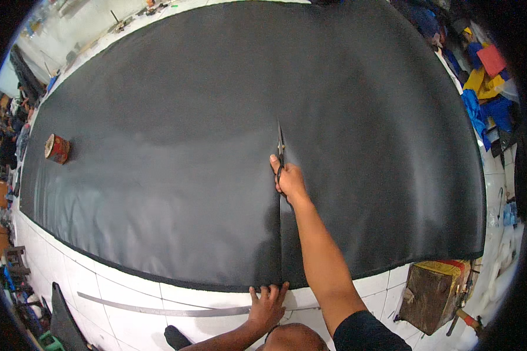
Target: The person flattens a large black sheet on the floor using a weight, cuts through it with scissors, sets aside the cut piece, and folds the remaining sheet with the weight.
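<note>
Spreading across most of your view, a black sheet (187, 105) lies over a white tiled floor (129, 327). At its far left stands 1 red, worn can (57, 148). On the tiles below the near edge lies 1 long, thin metal strip (164, 309). Near the middle, your left hand (267, 307) is unclenched, fingers spread, tips on the sheet's near edge; whether they press down, you cannot tell from here. Just right of it, 1 straight line, apparently a cut, runs away from you to the scissors (280, 139). Your right hand (290, 180) grips their black handles, blades pointing away. At the right, 1 brown box (430, 297) stands by the sheet's corner. You seem partway through a lengthwise cut; the next move likely calls for keeping the blades straight and the near edge steady.
</note>
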`<move>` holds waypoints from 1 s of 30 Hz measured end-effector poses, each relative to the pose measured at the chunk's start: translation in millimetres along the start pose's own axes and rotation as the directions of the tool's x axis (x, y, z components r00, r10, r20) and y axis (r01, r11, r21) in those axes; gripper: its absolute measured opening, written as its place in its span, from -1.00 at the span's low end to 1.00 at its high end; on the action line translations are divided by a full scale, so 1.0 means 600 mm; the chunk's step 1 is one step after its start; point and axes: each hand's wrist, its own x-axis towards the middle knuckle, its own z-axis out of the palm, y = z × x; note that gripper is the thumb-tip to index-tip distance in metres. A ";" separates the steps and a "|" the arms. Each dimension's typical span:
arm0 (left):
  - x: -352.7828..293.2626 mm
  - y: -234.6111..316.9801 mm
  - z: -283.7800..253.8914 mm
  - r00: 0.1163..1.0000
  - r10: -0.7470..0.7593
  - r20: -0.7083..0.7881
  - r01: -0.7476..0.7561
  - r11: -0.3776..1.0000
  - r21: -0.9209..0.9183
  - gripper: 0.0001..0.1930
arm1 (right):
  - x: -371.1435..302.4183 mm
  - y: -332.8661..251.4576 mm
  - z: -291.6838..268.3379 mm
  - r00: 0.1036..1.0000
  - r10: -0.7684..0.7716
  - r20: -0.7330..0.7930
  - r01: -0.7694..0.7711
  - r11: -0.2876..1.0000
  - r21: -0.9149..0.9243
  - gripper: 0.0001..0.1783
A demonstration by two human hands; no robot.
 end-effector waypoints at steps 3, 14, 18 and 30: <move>0.006 -0.002 -0.004 1.000 -0.005 0.012 0.004 0.999 0.032 -0.12 | 0.005 -0.003 -0.001 1.000 0.000 -0.005 0.000 1.000 -0.011 -0.41; 0.008 -0.004 0.019 0.999 -0.002 -0.052 0.003 1.000 0.015 -0.08 | 0.049 -0.053 -0.008 0.995 0.057 0.078 -0.061 0.997 0.043 -0.39; 0.008 -0.007 0.032 0.997 0.001 -0.073 0.003 0.999 0.050 -0.08 | 0.110 -0.099 0.001 0.998 0.004 0.057 -0.006 1.000 0.021 -0.38; 0.014 -0.002 0.020 0.995 -0.040 0.086 0.036 0.998 0.049 -0.01 | 0.206 -0.107 0.013 0.995 -0.034 0.095 0.027 0.997 0.077 -0.41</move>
